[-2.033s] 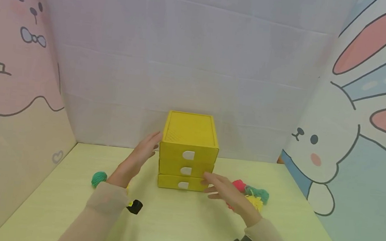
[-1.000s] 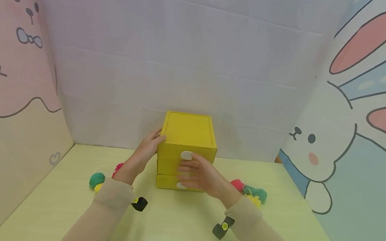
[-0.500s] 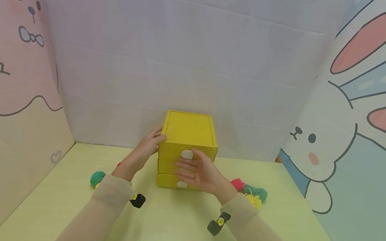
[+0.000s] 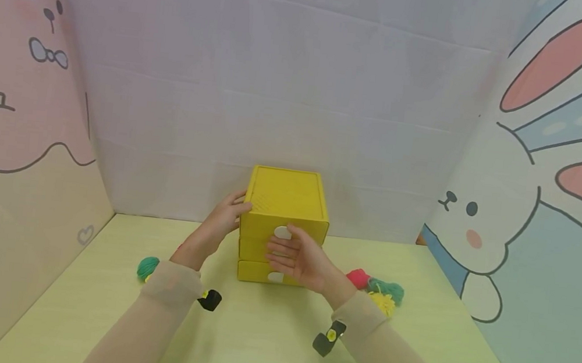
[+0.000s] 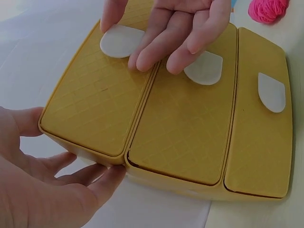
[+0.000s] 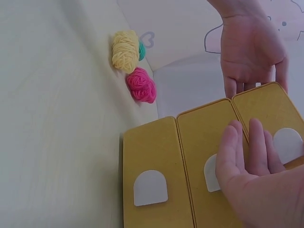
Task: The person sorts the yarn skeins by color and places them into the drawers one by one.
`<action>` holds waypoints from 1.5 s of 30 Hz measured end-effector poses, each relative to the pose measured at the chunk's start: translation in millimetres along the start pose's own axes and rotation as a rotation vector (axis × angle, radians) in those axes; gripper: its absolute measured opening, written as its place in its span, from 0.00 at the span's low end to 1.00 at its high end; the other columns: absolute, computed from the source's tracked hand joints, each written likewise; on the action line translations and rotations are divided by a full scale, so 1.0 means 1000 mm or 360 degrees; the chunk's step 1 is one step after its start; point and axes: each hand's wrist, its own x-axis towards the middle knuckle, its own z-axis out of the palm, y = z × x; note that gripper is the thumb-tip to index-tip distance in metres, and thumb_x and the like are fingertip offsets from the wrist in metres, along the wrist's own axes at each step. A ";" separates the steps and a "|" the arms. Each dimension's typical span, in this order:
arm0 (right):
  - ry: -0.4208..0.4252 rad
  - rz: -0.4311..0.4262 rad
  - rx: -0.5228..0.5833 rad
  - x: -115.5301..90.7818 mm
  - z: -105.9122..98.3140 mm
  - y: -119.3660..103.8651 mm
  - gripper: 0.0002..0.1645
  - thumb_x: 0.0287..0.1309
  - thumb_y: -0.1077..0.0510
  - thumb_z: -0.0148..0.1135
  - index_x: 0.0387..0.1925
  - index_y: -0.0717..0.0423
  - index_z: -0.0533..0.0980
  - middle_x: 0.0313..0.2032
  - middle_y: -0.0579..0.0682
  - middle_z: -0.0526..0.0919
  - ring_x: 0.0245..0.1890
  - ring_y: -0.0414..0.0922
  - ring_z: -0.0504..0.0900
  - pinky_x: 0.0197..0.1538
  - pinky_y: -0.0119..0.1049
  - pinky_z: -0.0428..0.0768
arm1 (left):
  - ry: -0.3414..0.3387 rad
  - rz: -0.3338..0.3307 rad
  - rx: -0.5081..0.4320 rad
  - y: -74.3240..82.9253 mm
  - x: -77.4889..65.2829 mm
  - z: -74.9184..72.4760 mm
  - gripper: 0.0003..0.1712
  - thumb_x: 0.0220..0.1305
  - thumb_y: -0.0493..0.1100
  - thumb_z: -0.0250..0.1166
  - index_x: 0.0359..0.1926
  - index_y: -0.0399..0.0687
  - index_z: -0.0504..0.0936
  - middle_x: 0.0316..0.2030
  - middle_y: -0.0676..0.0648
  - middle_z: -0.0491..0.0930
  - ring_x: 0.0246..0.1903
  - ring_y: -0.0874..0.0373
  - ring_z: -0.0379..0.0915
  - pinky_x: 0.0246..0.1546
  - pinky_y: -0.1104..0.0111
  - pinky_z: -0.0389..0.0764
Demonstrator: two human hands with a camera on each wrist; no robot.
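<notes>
A yellow three-drawer box point(image 4: 287, 193) stands mid-table against the back wall, a white tab on each drawer front. My left hand point(image 4: 217, 221) holds its upper left front edge, thumb over the corner and fingers along the side, as the left wrist view shows. In front of the box, my right hand point(image 4: 309, 263) has its thumb and index finger at opposite edges of the top drawer's white tab point(image 5: 118, 42), pinching it. Its other fingers point(image 5: 190, 52) stretch loosely past the middle drawer's tab point(image 5: 205, 68). All the drawers sit flush.
On the right of the table lie red yarn point(image 4: 358, 278), teal yarn point(image 4: 387, 291) and yellow yarn point(image 4: 382, 302). Left of the box are a green yarn ball point(image 4: 147, 268), pale yellow yarn point(image 6: 125, 51) and pink yarn point(image 6: 141, 85). White cloth point(image 4: 289, 88) hangs behind.
My right hand has swung left from the box's right side to the top tab. My left hand has come onto the box's left edge. Over the last half second both hands barely move.
</notes>
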 end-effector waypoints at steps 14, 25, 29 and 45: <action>-0.0053 -0.0061 -0.0134 -0.007 -0.003 0.007 0.44 0.79 0.34 0.49 0.74 0.68 0.69 0.71 0.65 0.75 0.72 0.62 0.75 0.72 0.48 0.75 | -0.0056 0.0031 -0.0038 -0.005 0.001 -0.003 0.40 0.84 0.53 0.50 0.87 0.50 0.45 0.84 0.40 0.49 0.81 0.39 0.49 0.81 0.45 0.53; -0.0104 -0.0076 -0.0176 -0.017 -0.002 0.010 0.44 0.79 0.34 0.49 0.74 0.68 0.69 0.71 0.65 0.76 0.74 0.67 0.71 0.71 0.49 0.76 | -0.0071 0.0027 -0.0055 -0.006 0.002 -0.005 0.41 0.84 0.52 0.51 0.87 0.52 0.44 0.84 0.41 0.48 0.82 0.39 0.47 0.81 0.45 0.52; -0.0109 -0.0071 -0.0132 -0.022 0.000 0.012 0.42 0.80 0.35 0.50 0.73 0.67 0.69 0.71 0.67 0.75 0.74 0.68 0.69 0.71 0.50 0.77 | -0.0069 0.0028 -0.0056 -0.005 0.001 -0.005 0.41 0.84 0.51 0.50 0.87 0.52 0.43 0.84 0.40 0.47 0.82 0.39 0.46 0.82 0.45 0.51; -0.0160 -0.0097 -0.0207 -0.043 0.004 0.021 0.44 0.81 0.36 0.48 0.73 0.72 0.67 0.67 0.66 0.79 0.64 0.56 0.83 0.74 0.51 0.72 | -0.0071 0.0028 -0.0072 -0.006 0.002 -0.006 0.41 0.84 0.52 0.51 0.87 0.54 0.43 0.84 0.39 0.46 0.82 0.38 0.46 0.82 0.45 0.49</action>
